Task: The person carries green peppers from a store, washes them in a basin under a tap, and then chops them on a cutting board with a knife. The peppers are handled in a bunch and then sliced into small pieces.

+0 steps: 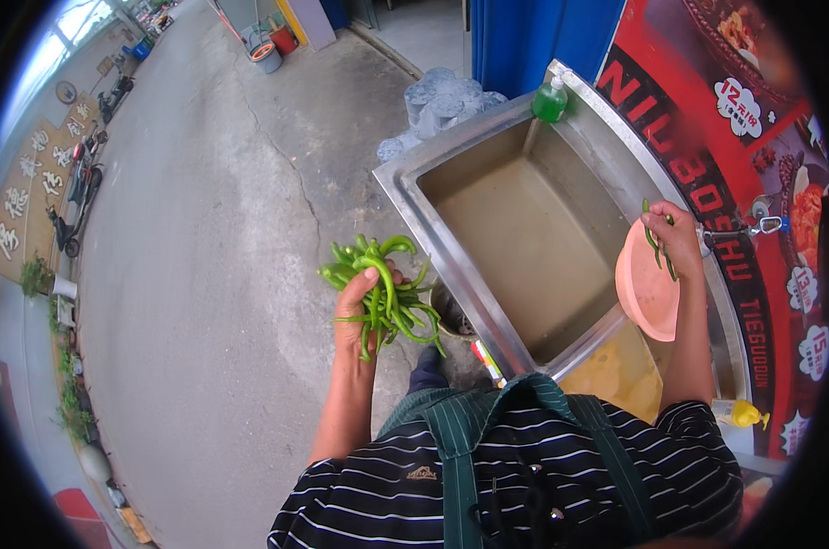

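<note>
My left hand [351, 312] is closed around a thick bunch of long green chili peppers [387, 288], lifted over the pavement just left of the sink. Several thin tips hang down past my fingers. Two or so thin green peppers [651, 240] are pinched in my right hand [680, 240], above a pink plastic basin [640, 288]. The basin appears tilted at the right side of the stainless steel sink [459, 274]; my right hand and forearm hide part of it. Whether water stands in the sink is hard to tell.
A faucet [736, 235] reaches in from the right. Green soap [550, 103] stands at the sink's far corner, a yellow pump bottle [745, 414] near my right elbow. A yellowish board [613, 370] lies nearest me. A bucket [448, 309] sits below left; bagged clear plastic items [442, 103] lie behind.
</note>
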